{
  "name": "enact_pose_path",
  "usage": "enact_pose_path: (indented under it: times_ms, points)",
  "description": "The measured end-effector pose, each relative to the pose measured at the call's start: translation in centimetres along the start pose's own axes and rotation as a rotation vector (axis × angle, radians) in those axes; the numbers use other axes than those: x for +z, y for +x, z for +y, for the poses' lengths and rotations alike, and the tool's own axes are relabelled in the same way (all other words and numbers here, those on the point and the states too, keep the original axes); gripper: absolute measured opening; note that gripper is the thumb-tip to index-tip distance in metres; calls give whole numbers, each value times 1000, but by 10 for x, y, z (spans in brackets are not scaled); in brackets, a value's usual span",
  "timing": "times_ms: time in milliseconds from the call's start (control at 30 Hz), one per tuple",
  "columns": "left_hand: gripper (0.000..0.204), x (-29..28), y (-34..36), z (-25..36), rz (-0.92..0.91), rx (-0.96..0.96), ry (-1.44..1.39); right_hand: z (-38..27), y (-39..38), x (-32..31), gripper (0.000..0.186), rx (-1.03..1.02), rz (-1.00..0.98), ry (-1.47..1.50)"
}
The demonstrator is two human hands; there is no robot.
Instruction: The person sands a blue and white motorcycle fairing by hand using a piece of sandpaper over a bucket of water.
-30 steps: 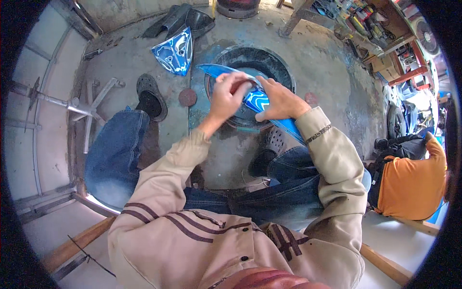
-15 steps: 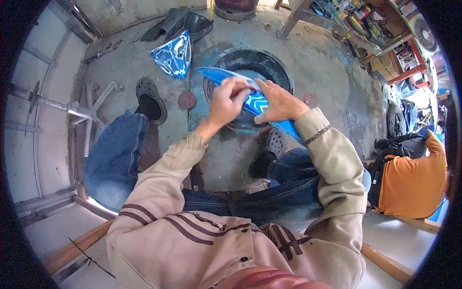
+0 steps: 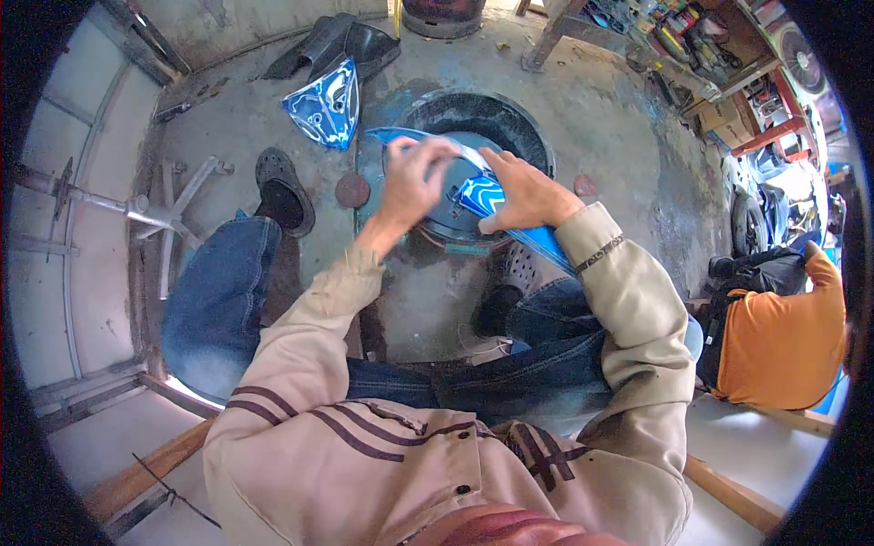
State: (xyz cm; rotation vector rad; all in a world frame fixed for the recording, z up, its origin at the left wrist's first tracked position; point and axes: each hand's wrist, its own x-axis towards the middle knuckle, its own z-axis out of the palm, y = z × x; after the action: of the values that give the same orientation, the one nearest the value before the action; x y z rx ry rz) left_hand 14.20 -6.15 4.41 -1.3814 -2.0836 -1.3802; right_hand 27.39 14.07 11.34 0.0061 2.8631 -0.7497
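A long, glossy blue panel with white wavy streaks slants above a round black basin. My right hand grips the panel by its middle, thumb on the near side and fingers over the far edge. My left hand is beside the panel's left part, its fingers bent, apart and a little blurred. I see nothing held in it; whether the fingertips touch the panel I cannot tell. The basin seems to hold bluish water, partly hidden under the panel and hands.
A second blue-and-white panel lies on the floor at far left, with black plastic parts behind it. Reddish discs flank the basin. A metal stand is at left. At right, a person in orange sits near cluttered shelves.
My left hand has drawn back left from the panel's middle, and its pinched fingers have loosened. My right hand and the panel have hardly moved.
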Motion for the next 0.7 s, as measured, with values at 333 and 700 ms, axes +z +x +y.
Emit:
enact_pose_path:
  times_ms: [333,700]
  points:
    - [23,1,-3,16,-154,-19,-306,0,-6,-3,123,60,-39,15]
    - [17,-11,8,-20,213,-451,-550,-2,-7,1,125,39,20,-5]
